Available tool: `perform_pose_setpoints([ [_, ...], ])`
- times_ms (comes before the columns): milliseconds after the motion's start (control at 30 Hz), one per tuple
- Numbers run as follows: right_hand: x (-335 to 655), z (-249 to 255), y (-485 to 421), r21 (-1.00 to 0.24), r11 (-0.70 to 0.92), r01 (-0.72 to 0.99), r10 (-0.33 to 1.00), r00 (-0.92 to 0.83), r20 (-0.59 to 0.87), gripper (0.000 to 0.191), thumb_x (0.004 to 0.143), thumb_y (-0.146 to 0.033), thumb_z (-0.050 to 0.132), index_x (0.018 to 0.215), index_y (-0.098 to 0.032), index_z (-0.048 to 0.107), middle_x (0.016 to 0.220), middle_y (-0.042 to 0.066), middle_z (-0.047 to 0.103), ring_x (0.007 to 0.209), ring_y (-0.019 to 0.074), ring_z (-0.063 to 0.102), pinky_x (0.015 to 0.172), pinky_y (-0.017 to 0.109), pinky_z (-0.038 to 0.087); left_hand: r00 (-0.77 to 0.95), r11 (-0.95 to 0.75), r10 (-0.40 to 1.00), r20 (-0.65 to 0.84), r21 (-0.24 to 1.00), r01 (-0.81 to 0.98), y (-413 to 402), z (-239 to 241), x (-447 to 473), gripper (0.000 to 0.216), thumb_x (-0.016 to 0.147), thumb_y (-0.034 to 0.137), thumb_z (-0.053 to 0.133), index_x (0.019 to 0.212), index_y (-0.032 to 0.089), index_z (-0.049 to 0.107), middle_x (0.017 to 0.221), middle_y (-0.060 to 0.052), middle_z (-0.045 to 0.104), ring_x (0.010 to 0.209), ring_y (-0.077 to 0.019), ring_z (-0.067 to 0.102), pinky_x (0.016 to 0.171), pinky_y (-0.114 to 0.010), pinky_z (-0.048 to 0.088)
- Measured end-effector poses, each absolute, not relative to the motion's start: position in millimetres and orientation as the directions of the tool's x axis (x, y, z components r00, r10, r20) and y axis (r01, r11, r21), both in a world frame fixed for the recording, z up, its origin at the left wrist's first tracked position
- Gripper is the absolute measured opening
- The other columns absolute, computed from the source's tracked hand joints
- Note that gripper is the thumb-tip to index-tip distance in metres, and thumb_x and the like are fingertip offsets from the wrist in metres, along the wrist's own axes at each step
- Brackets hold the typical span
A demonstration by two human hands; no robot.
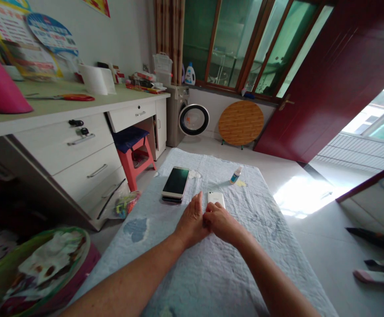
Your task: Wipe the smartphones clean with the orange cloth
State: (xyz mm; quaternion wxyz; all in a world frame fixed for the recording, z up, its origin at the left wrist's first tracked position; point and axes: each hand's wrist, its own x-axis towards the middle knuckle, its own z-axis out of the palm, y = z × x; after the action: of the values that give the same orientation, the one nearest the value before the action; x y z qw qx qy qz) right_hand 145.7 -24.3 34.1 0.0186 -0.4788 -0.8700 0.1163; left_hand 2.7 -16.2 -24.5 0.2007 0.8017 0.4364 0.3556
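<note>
My left hand (192, 221) is held on edge over the cloth-covered table (185, 281), its fingers stretched out. Against its palm side, my right hand (221, 222) has its fingers bent and drawn together; whatever they may hold is hidden. Just beyond the right fingers a white phone (215, 197) lies flat, its near end covered by that hand. To the left of it, a larger phone with a dark screen (176, 181) rests on top of another dark device. A small spray bottle (235, 175) with a blue label stands farther back on the right.
Along the left runs a desk (126, 97) with drawers, and a red stool (135, 160) is under it. A bin (88, 246) full of waste sits at the lower left. Behind are a washing machine with its door open (194, 119) and a round wooden board (241, 122).
</note>
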Motion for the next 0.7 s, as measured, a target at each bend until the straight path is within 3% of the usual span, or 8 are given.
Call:
perform_pose_setpoints([
  [200, 153, 32, -18, -0.313, 0.507, 0.803, 0.83, -0.552, -0.072, 0.015, 0.085, -0.014, 0.059, 0.084, -0.02, 0.073, 0.09, 0.005, 0.057, 0.087, 0.0159, 0.048, 0.076, 0.024, 0.037, 0.388, -0.52, 0.854, 0.347, 0.609, 0.599, -18, -28, 2, 0.107, 0.068, 0.028, 0.069, 0.146, 0.017, -0.004, 0.149, -0.023, 0.024, 0.139, -0.0372, 0.028, 0.11, -0.054, 0.032],
  [333, 157, 26, 14, -0.253, 0.438, 0.863, 0.89, -0.455, -0.012, 0.021, 0.088, -0.014, 0.054, 0.095, -0.019, 0.073, 0.093, 0.006, 0.06, 0.09, 0.0161, 0.051, 0.084, 0.026, 0.036, 0.395, -0.53, 0.848, 0.354, 0.589, 0.61, -20, -29, 1, 0.105, 0.068, 0.034, 0.073, 0.144, 0.019, 0.002, 0.147, -0.023, 0.028, 0.137, -0.0374, 0.031, 0.107, -0.055, 0.035],
  [500, 153, 24, 48, -0.171, 0.435, 0.884, 0.897, -0.442, -0.005, 0.024, 0.091, -0.017, 0.049, 0.097, -0.018, 0.072, 0.093, 0.008, 0.06, 0.091, 0.0164, 0.052, 0.085, 0.026, 0.036, 0.422, -0.554, 0.833, 0.359, 0.515, 0.654, -23, -22, 1, 0.079, 0.07, 0.036, 0.074, 0.132, 0.017, 0.029, 0.127, -0.017, 0.049, 0.121, -0.0345, 0.049, 0.103, -0.052, 0.04],
  [700, 146, 25, 70, -0.085, 0.421, 0.903, 0.896, -0.429, -0.113, 0.02, 0.088, -0.021, 0.055, 0.097, -0.02, 0.073, 0.103, 0.011, 0.06, 0.092, 0.019, 0.053, 0.083, 0.027, 0.037, 0.566, -0.651, 0.759, 0.321, 0.398, 0.647, -23, -18, 1, 0.059, 0.081, 0.035, 0.067, 0.131, 0.024, 0.038, 0.138, -0.011, 0.048, 0.131, -0.032, 0.04, 0.109, -0.052, 0.031],
])
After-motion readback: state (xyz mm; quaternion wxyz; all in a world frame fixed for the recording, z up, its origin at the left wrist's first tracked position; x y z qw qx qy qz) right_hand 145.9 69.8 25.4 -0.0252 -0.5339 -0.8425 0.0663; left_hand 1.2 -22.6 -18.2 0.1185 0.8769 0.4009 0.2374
